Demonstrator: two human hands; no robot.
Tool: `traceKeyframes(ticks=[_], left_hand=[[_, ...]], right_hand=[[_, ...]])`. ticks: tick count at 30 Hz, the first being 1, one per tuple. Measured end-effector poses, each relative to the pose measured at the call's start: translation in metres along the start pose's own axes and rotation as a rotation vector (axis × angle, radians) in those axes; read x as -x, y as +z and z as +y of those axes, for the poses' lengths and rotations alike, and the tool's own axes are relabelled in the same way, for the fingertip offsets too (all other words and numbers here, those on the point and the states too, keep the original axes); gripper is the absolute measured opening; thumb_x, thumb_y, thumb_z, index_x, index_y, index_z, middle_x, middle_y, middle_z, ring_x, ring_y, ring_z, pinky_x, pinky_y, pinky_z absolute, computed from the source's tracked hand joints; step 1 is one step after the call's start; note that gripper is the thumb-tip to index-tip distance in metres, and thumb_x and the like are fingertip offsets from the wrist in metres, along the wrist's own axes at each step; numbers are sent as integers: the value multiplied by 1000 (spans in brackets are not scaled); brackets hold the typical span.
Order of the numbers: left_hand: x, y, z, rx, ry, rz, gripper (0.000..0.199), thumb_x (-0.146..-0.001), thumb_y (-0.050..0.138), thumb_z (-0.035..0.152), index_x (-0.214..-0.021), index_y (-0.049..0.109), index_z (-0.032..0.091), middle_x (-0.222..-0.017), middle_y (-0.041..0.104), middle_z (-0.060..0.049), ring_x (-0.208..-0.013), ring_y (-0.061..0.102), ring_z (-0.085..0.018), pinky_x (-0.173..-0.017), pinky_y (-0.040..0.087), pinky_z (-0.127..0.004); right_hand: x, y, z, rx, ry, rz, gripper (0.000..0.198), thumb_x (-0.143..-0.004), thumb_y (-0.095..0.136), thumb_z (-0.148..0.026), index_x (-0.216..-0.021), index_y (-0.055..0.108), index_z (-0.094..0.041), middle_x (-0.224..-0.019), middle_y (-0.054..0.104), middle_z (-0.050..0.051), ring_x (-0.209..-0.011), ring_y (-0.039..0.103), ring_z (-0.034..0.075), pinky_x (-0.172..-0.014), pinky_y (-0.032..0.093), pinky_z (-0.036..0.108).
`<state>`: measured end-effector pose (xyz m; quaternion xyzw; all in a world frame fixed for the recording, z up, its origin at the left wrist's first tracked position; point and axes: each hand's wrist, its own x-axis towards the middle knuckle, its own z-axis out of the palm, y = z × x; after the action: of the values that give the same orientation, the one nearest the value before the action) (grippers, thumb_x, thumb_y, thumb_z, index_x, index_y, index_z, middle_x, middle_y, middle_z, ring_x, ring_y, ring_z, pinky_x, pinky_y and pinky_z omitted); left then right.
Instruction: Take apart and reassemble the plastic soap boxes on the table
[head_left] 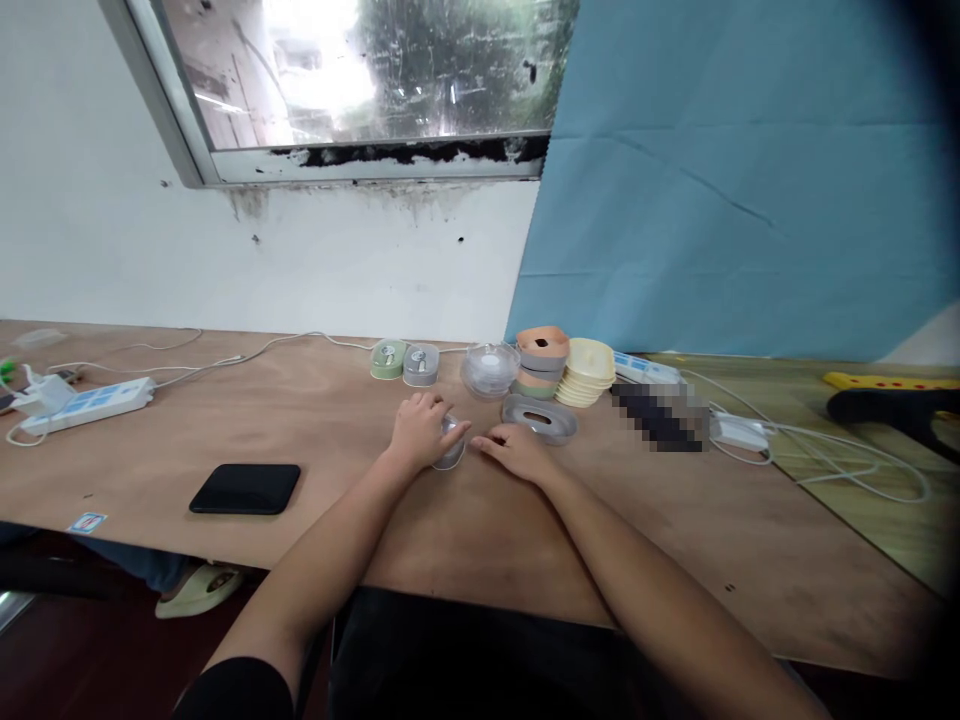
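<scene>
On the wooden table, my left hand (421, 432) lies over a small clear and grey rounded container (450, 458), with the thumb along its right side and the fingers across its top. The hand covers much of the container. Just to the right, my right hand (517, 452) rests on the tabletop with loosely curled fingers. Its thumb and forefinger are apart and point toward the container without touching it; nothing shows between them. Behind this hand sits a grey oval piece (551, 424) with a slot in its middle.
Green (388, 360) and grey (421, 366) boxes stand near the wall. Beside them are clear round lids (490, 372), stacked orange and grey rings (541, 345) and stacked yellow pieces (589, 370). A black phone (245, 489) lies left; power strips (94, 408) and cables flank the table.
</scene>
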<state>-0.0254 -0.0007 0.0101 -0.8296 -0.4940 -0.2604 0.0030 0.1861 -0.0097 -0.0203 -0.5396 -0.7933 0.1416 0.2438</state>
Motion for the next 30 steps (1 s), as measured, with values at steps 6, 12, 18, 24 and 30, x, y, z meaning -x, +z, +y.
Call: traceKeyframes(ticks=[6, 12, 18, 24, 30], left_hand=[[-5, -3, -20, -75, -98, 11, 49, -80, 52, 63, -103, 68, 22, -113, 61, -11, -106, 50, -28, -93, 33, -39], [-9, -11, -39, -148, -199, -39, 50, -77, 53, 67, -93, 71, 23, -99, 67, -9, -101, 53, -26, -89, 35, -37], [-3, -4, -30, -158, -177, -78, 61, -69, 59, 69, -112, 62, 27, -128, 55, -11, -119, 43, -33, -100, 28, -49], [-3, 0, -36, -179, -185, -154, 62, -73, 63, 42, -131, 46, 31, -138, 44, -11, -128, 34, -34, -104, 25, -54], [-3, 2, -53, -40, -382, -258, 75, -69, 67, 42, -137, 37, 35, -155, 12, -12, -134, 25, -47, -97, 32, -61]], right_hand=[[1, 0, -3, -60, 17, -20, 40, -84, 49, -55, -76, 69, -21, -72, 68, 3, -64, 57, 16, -56, 32, 26], [1, -2, -7, -50, 41, -41, 33, -85, 51, -48, -83, 70, -22, -78, 70, 3, -69, 59, 16, -59, 35, 25], [1, -3, -7, -46, 47, -54, 32, -85, 51, -47, -88, 70, -22, -84, 71, 3, -73, 60, 16, -61, 37, 25], [2, -2, -7, -44, 47, -48, 32, -85, 52, -47, -88, 70, -22, -82, 70, 3, -72, 60, 15, -60, 35, 25], [1, -2, -6, -39, 44, -59, 33, -85, 51, -48, -88, 71, -21, -77, 69, 2, -68, 58, 15, -57, 33, 25]])
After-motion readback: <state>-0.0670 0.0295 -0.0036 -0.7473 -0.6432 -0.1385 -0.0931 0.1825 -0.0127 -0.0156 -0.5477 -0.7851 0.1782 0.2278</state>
